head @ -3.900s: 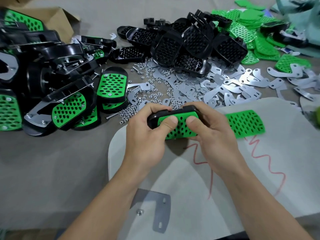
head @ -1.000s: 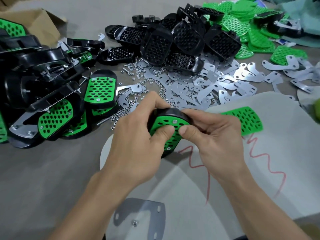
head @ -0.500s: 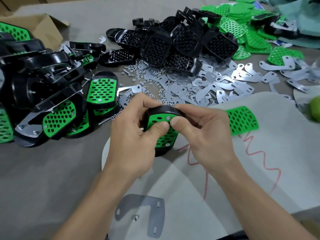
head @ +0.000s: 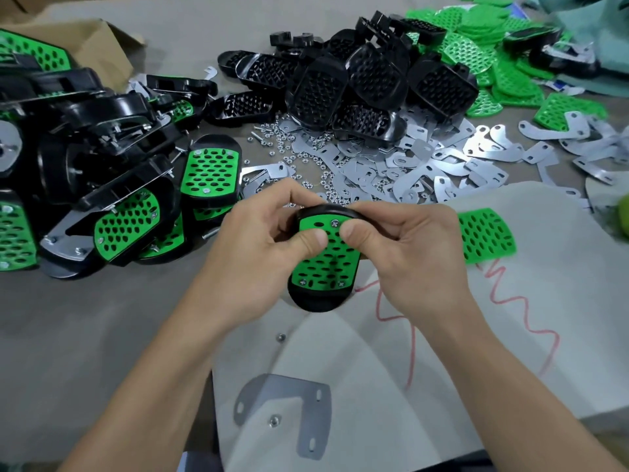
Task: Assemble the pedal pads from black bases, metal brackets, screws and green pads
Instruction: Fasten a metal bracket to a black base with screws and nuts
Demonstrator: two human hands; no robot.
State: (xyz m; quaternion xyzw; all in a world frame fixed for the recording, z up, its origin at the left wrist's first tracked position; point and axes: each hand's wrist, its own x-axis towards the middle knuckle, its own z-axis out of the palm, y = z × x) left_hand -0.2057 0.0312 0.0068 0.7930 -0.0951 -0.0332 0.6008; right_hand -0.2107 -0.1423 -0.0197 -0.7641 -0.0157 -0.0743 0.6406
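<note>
A black pedal base with a perforated green pad (head: 323, 264) stands lengthwise at the centre, screw heads showing at its corners. My left hand (head: 258, 247) grips its left side, thumb on the pad. My right hand (head: 405, 247) grips its right side, thumb pressing by the top screw (head: 334, 223). A loose green pad (head: 486, 235) lies just right of my right hand. One metal bracket (head: 289, 410) with a nut lies on the white sheet near me.
Finished pedals (head: 207, 172) pile up at the left by a cardboard box (head: 95, 46). Empty black bases (head: 347, 83) heap at the back, with brackets (head: 425, 158) and nuts (head: 306, 158) scattered before them. Green pads (head: 476, 32) lie back right. A stray nut (head: 280, 337) lies on the table near me.
The pedal, held crosswise 3.9 s ago, now points lengthwise away from me. Both thumbs have shifted toward the top screw.
</note>
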